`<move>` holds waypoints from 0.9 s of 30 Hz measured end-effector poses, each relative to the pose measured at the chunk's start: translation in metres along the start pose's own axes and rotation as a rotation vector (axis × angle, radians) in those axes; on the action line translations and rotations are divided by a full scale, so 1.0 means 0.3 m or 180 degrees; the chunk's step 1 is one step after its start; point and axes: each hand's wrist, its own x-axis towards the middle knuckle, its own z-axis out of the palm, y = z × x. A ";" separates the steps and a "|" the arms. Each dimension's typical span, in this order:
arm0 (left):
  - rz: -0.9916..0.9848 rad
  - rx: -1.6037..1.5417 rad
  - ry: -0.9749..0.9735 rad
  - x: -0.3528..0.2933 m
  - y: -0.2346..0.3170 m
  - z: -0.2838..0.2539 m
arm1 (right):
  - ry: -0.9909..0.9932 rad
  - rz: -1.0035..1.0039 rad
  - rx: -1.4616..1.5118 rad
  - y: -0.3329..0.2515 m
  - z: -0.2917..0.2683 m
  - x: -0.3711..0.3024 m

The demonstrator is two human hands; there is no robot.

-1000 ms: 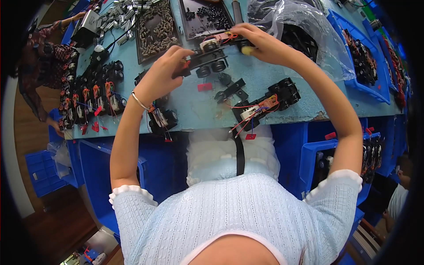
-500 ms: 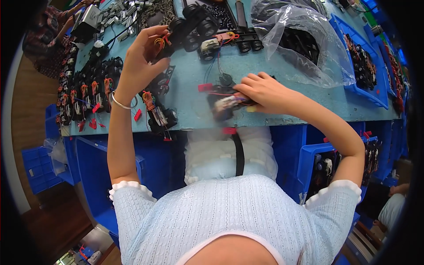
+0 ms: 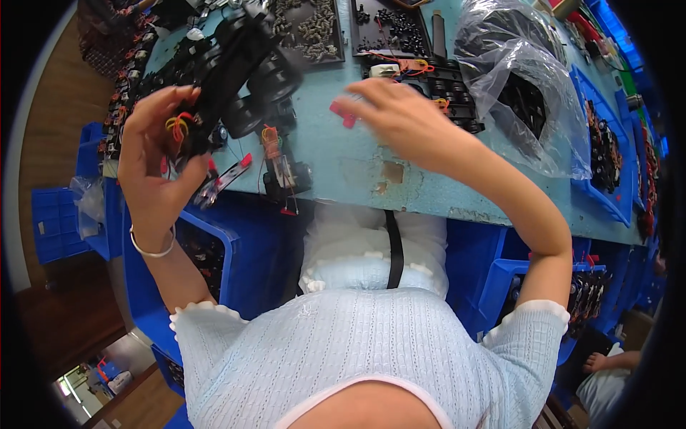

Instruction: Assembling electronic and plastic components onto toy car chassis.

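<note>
In the head view, the left hand (image 3: 145, 168) has fingers and thumb clamped on a black wheeled plastic-looking chassis (image 3: 232, 68), upper left of the frame. At upper centre, the blurred right hand (image 3: 400, 114) is near a small flat red piece (image 3: 344, 114); its fingers' state I cannot tell.

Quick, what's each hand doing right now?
Left hand: holding a black wheeled chassis.
Right hand: blurred near a red tag; can't tell if it's holding anything.
</note>
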 end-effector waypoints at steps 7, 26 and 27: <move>-0.1037 0.0401 0.0148 -0.139 0.073 -0.061 | 0.0111 -0.1929 -0.0187 -0.099 0.316 0.355; -0.0940 -0.0205 -0.1343 -0.200 -0.106 0.229 | -0.0253 0.0794 -0.0116 0.091 0.274 0.453; -0.0840 -0.0224 -0.1366 -0.185 -0.142 0.261 | -0.0186 0.0726 -0.0092 0.092 0.267 0.437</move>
